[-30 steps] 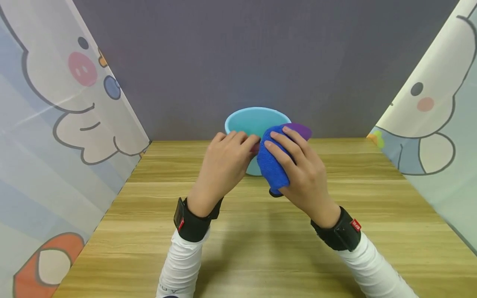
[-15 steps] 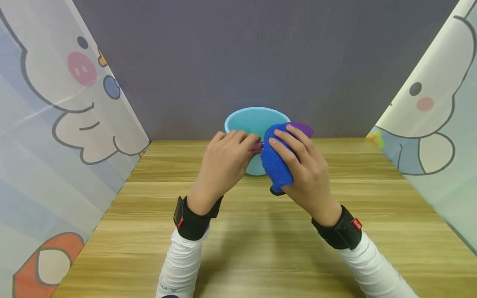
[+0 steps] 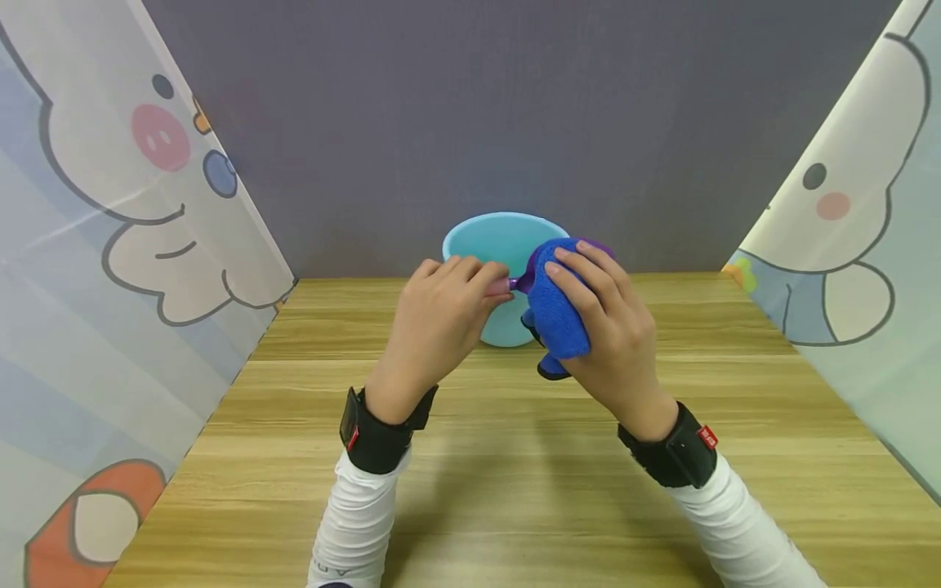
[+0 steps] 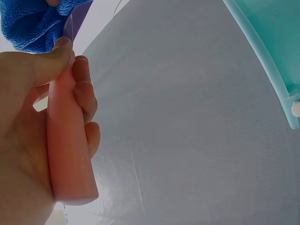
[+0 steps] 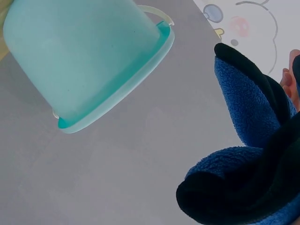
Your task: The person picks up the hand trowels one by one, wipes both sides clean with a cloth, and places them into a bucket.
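My left hand (image 3: 441,318) grips the pink handle of a trowel (image 4: 70,140), its fingers curled round it in the left wrist view. The trowel's purple neck (image 3: 519,283) runs right and widens under a blue cloth (image 3: 560,314). My right hand (image 3: 613,335) holds this fluffy, dark-edged cloth wrapped over the purple blade, covering most of it. Only a thin purple edge shows beyond the fingers. Loose folds of cloth (image 5: 248,103) hang down in the right wrist view. Both hands are in front of and above a light blue bucket (image 3: 507,233).
The bucket stands upright at the table's back edge, its handle (image 5: 157,13) visible in the right wrist view. Behind it rises a grey panel (image 3: 515,106). Cartoon-printed sheets (image 3: 110,229) flank the wood-grain table (image 3: 485,490) on both sides.
My right hand and the cloth have slid slightly right, away from the left hand. More of the trowel's purple neck shows between them, and less of the blade's far end. The left hand barely moved.
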Demonstrator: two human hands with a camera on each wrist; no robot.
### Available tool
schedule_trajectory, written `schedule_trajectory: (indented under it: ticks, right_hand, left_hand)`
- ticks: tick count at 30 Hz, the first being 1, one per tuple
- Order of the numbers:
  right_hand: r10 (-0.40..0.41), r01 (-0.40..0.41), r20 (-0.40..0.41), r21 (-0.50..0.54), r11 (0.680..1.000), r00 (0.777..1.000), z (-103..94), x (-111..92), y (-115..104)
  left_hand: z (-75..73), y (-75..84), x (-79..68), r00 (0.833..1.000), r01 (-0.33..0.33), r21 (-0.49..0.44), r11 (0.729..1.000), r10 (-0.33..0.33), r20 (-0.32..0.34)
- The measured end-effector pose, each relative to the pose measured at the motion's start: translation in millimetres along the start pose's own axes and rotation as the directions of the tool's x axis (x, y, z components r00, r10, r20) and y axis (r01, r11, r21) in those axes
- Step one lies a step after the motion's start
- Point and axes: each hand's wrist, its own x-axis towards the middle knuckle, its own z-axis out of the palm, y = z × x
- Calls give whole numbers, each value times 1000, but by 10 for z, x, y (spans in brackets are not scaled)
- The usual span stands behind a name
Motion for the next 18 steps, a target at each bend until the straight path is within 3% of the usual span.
schedule_trajectory:
  ticks: [18]
  right_hand:
    - [33, -33, -17, 30, 999, 999, -13, -16, 44]
  left_hand:
    - [-10, -4, -12, 1000, 6, 0, 1000, -6, -9]
